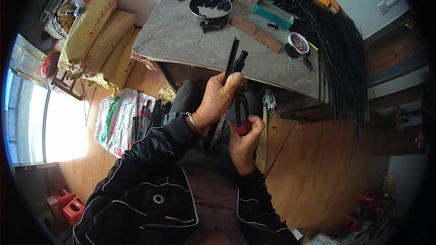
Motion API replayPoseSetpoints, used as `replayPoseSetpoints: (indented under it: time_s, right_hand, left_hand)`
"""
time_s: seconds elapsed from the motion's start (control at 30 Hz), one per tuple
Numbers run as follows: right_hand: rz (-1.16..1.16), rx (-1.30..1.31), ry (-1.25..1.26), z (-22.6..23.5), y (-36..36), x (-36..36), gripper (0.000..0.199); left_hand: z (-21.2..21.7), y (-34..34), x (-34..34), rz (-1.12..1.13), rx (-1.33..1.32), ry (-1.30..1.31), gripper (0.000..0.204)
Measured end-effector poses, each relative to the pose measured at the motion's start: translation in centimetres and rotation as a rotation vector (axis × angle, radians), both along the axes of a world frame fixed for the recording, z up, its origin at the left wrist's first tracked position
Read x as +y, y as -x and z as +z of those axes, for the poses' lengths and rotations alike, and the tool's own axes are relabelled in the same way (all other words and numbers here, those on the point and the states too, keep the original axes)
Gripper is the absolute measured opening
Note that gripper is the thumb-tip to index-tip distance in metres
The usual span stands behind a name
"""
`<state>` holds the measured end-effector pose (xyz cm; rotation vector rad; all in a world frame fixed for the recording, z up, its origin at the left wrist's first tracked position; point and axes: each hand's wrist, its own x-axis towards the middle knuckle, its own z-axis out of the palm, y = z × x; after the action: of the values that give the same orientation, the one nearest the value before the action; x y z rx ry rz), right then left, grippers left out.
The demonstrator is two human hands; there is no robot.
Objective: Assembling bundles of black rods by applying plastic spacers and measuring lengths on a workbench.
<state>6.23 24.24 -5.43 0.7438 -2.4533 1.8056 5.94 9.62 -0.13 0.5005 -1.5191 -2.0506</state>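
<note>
Surface (168,36) stood at 12 o'clock. Your left hand (218,96) clenched black rods (232,58), seemingly for steadiness; right hand (246,141) gripped red-and-black tool (244,128).

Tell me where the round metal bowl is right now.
In the head view, the round metal bowl is on the grey table near the top, just left of the wooden strip and beyond the left hand.
</note>
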Motion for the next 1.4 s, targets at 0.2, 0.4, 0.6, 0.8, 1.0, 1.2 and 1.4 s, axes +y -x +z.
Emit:
replayPoseSetpoints:
  time_s: [0.2, 0.4, 0.6, 0.8, 1.0, 1.2, 1.4]
  right_hand:
    - [0.015, 0.179, -0.115, 1.2, 2.0, 2.5, 0.053]
    - [0.378, -0.188, -0.014, 4.1, 4.4, 4.8, 0.036]
    - [0.875, -1.385, 0.282, 7.9, 5.4, 6.8, 0.019]
    - [0.611, -0.105, -0.178, 7.1, 6.8, 7.3, 0.028]
    - [0.886, -1.290, 0.103, 8.4, 6.0, 8.8, 0.022]
    - [0.605, -0.449, -0.347, 10.0, 6.9, 8.0, 0.034]
    - [0.803, -1.149, 0.029, 9.2, 5.9, 9.8, 0.038]
  left_hand:
    - [0.1, 0.0, 0.3, -0.045, -0.040, 0.047, 0.049]
    - [0.8, -0.3, 0.5, -0.042, -0.024, 0.066, 0.044]
    - [1.9, -0.4, 1.0, -0.134, -0.086, 0.020, 0.033]
    - [2.6, -0.4, 0.2, -0.240, -0.028, -0.060, 0.033]
    - [2.4, -0.6, 0.9, -0.221, 0.004, -0.035, 0.045]
    - [2.6, -0.8, 1.4, -0.116, -0.031, 0.016, 0.050]
    - [2.4, -0.7, 1.0, -0.219, 0.018, -0.028, 0.046]
